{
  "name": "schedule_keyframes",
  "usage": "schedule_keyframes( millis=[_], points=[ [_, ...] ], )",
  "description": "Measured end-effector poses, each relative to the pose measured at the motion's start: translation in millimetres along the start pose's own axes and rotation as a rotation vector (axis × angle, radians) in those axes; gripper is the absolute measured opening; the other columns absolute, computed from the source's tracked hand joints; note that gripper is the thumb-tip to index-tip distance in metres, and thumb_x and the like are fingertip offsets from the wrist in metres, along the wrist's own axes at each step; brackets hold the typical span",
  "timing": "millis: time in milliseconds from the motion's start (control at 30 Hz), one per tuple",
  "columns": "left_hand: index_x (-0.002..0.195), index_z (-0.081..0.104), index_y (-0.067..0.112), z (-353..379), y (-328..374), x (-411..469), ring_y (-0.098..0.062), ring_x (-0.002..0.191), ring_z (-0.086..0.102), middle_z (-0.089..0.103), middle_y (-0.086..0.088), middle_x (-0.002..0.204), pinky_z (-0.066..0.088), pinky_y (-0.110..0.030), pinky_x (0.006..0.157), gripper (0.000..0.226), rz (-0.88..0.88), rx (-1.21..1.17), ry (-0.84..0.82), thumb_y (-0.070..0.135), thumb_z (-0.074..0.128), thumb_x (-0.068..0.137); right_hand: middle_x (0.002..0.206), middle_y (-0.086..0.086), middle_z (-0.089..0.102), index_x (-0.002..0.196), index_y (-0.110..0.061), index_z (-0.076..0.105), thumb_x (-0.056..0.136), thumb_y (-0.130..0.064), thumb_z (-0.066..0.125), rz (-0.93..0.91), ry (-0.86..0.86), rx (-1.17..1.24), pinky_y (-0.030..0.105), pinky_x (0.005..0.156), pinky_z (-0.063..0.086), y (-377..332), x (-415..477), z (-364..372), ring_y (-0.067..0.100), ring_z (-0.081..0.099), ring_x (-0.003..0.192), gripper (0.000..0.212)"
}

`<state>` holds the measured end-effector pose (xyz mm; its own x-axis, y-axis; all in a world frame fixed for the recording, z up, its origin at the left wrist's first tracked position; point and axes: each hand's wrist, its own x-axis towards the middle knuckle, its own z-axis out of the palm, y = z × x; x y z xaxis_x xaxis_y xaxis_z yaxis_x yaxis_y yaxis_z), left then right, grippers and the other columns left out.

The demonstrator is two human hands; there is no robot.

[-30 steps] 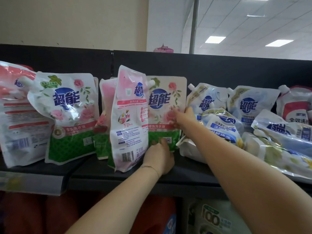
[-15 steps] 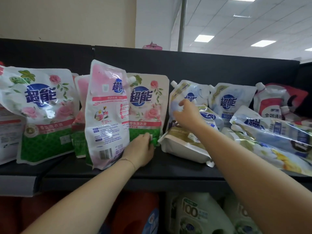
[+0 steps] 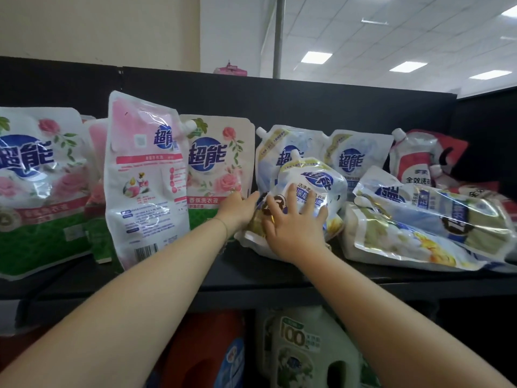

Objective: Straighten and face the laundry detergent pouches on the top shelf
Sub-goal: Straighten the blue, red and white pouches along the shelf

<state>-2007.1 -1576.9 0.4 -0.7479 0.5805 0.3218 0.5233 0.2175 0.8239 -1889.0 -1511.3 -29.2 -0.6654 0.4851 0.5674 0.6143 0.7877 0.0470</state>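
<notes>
1. My right hand (image 3: 293, 222) lies flat, fingers spread, on the slumped blue pouch (image 3: 313, 177). My left hand (image 3: 236, 210) presses its left side, fingers straight.
2. The pouch sags midway along the top shelf (image 3: 212, 278), in front of the upright pouches (image 3: 361, 155).
3. Expect a heavy, soft, slick bag. I would hold both side seams low, not the spout (image 3: 294, 154).

A single wide-angle camera on my head faces forward and slightly upward at the flat black top shelf (image 3: 251, 275), close by, with white ceiling tiles (image 3: 391, 29) above.
</notes>
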Motion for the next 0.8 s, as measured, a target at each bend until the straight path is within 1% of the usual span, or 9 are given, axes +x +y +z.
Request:
schedule_keyframes(
  millis=[67, 133, 233, 300, 367, 433, 533, 633, 800],
  points=[
    [0.121, 0.058, 0.0, 3.0, -1.2, 1.3, -0.032, 0.109, 0.058, 0.063, -0.016, 0.117, 0.044, -0.036, 0.094, 0.079, -0.069, -0.186, -0.105, 0.066, 0.053, 0.078, 0.157, 0.011, -0.017, 0.149, -0.034, 0.002, 0.098, -0.051, 0.017, -0.01, 0.053, 0.01, 0.068, 0.107, 0.0, -5.1, -12.8, 2.7, 0.049, -0.016, 0.139, 0.056],
    [0.128, 0.058, 0.011, 6.4, 1.7, 0.4, -0.028, 0.116, 0.055, 0.062, -0.011, 0.125, 0.04, -0.043, 0.105, 0.089, -0.134, -0.365, -0.248, 0.074, 0.06, 0.066, 0.156, 0.012, -0.022, 0.15, -0.033, -0.002, 0.097, -0.051, 0.018, -0.029, 0.091, 0.022, 0.069, 0.107, -0.001, -8.8, -25.2, 6.5, 0.05, -0.021, 0.138, 0.059],
    [0.121, 0.064, 0.021, 5.4, 7.9, -6.5, -0.027, 0.114, 0.06, 0.069, -0.008, 0.116, 0.041, -0.045, 0.104, 0.074, -0.139, -0.476, -0.475, 0.074, 0.06, 0.071, 0.157, 0.016, -0.016, 0.151, -0.029, 0.006, 0.092, -0.053, 0.014, -0.056, 0.176, -0.002, 0.071, 0.104, 0.002, -12.1, -42.4, 11.6, 0.053, -0.019, 0.137, 0.063],
    [0.12, 0.065, 0.021, 5.3, 4.0, -8.8, -0.026, 0.11, 0.063, 0.071, -0.007, 0.111, 0.045, -0.043, 0.1, 0.064, -0.092, -0.52, -0.526, 0.069, 0.057, 0.079, 0.155, 0.016, -0.024, 0.151, -0.03, 0.001, 0.094, -0.055, 0.016, -0.098, 0.162, -0.023, 0.071, 0.104, -0.004, -11.4, -48.4, 12.0, 0.052, -0.027, 0.135, 0.064],
    [0.119, 0.065, 0.019, 4.4, -4.5, -11.7, -0.026, 0.106, 0.066, 0.072, -0.007, 0.109, 0.047, -0.043, 0.098, 0.062, -0.06, -0.588, -0.464, 0.064, 0.061, 0.077, 0.15, 0.011, -0.036, 0.15, -0.034, -0.008, 0.094, -0.059, 0.017, -0.166, 0.114, -0.023, 0.068, 0.103, -0.015, -8.5, -50.1, 11.1, 0.048, -0.038, 0.13, 0.065],
    [0.12, 0.064, 0.018, 0.8, -12.9, -13.8, -0.027, 0.107, 0.065, 0.071, -0.008, 0.111, 0.046, -0.045, 0.1, 0.065, -0.033, -0.666, -0.414, 0.061, 0.066, 0.072, 0.148, 0.006, -0.041, 0.148, -0.039, -0.01, 0.09, -0.063, 0.012, -0.237, 0.116, -0.024, 0.065, 0.1, -0.023, -5.0, -48.1, 9.6, 0.045, -0.043, 0.128, 0.067],
    [0.126, 0.059, 0.02, -9.3, -21.2, -16.4, -0.026, 0.108, 0.065, 0.07, -0.007, 0.114, 0.048, -0.044, 0.097, 0.062, -0.014, -0.687, -0.411, 0.057, 0.066, 0.077, 0.143, 0.0, -0.049, 0.143, -0.046, -0.019, 0.092, -0.065, 0.019, -0.303, 0.074, -0.085, 0.061, 0.099, -0.028, -1.7, -39.9, 5.4, 0.04, -0.048, 0.126, 0.068],
    [0.121, 0.06, 0.021, -20.5, -25.9, -22.3, -0.026, 0.105, 0.066, 0.071, -0.006, 0.11, 0.051, -0.043, 0.092, 0.052, 0.002, -0.695, -0.301, 0.054, 0.063, 0.081, 0.137, -0.003, -0.055, 0.135, -0.05, -0.032, 0.093, -0.064, 0.024, -0.334, 0.002, -0.155, 0.061, 0.101, -0.027, -2.8, -29.4, 1.1, 0.037, -0.051, 0.123, 0.071],
    [0.113, 0.062, 0.027, -21.3, -37.9, -31.0, -0.024, 0.106, 0.064, 0.069, -0.004, 0.111, 0.052, -0.045, 0.092, 0.037, 0.004, -0.705, -0.083, 0.052, 0.059, 0.087, 0.14, -0.006, -0.052, 0.133, -0.053, -0.032, 0.093, -0.063, 0.031, -0.339, -0.017, -0.145, 0.06, 0.107, -0.017, -10.0, -15.6, 7.5, 0.034, -0.049, 0.126, 0.075]
  ],
)
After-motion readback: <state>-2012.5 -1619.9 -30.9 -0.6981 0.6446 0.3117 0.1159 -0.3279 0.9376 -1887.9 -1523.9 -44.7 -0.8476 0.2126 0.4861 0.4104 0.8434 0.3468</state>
